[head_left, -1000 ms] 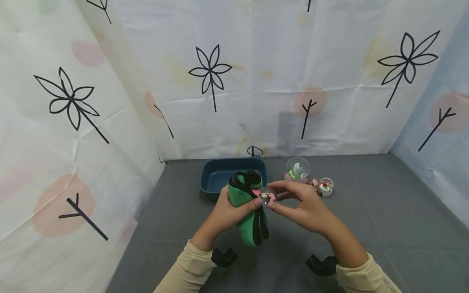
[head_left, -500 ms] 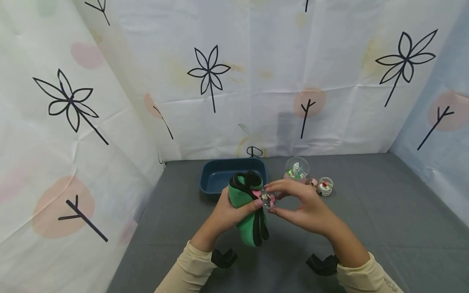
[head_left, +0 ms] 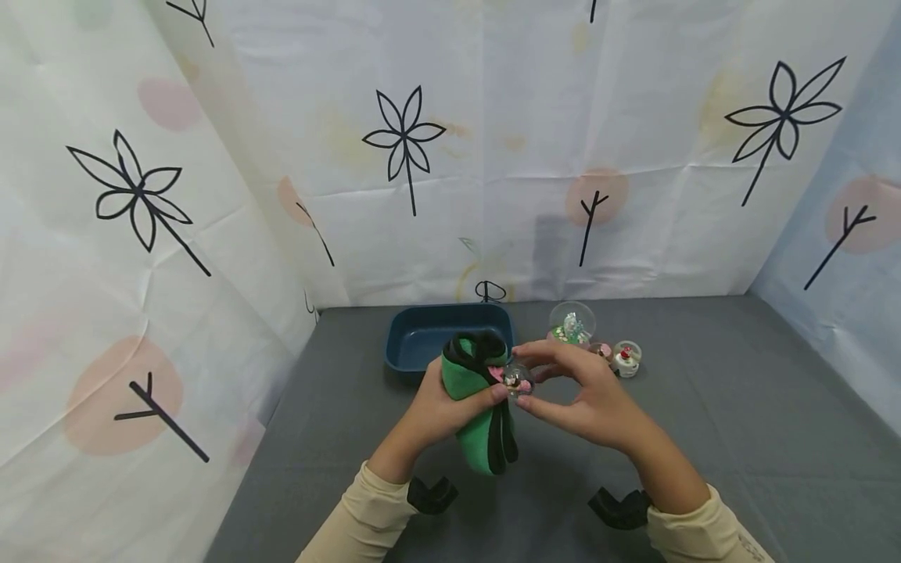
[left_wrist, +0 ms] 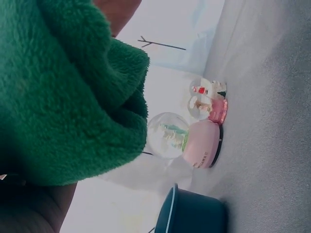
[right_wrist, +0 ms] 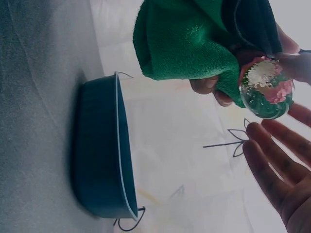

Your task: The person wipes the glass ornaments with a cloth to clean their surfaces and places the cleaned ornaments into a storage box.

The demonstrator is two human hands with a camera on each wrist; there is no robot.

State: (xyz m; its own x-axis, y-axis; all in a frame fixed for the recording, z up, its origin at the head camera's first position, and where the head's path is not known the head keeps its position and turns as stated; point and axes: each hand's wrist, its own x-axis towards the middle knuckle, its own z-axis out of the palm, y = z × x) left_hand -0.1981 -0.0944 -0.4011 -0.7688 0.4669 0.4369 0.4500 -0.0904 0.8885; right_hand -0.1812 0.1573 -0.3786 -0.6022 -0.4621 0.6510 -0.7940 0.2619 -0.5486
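I am looking into a small curtained booth, more a makeshift tabletop studio than a lived-in room. Pale cloth (head_left: 493, 234), printed with black line-drawn flowers, bare twigs and soft peach and pink spots, closes in the back and both sides, its creases plain to see. It meets a table (head_left: 718, 422) covered in grey fabric, where a blue basin (head_left: 415, 344) and a few snow globes (head_left: 572, 324) sit near the back. Whether a home, a shop or an office lies beyond those hangings, I cannot tell.
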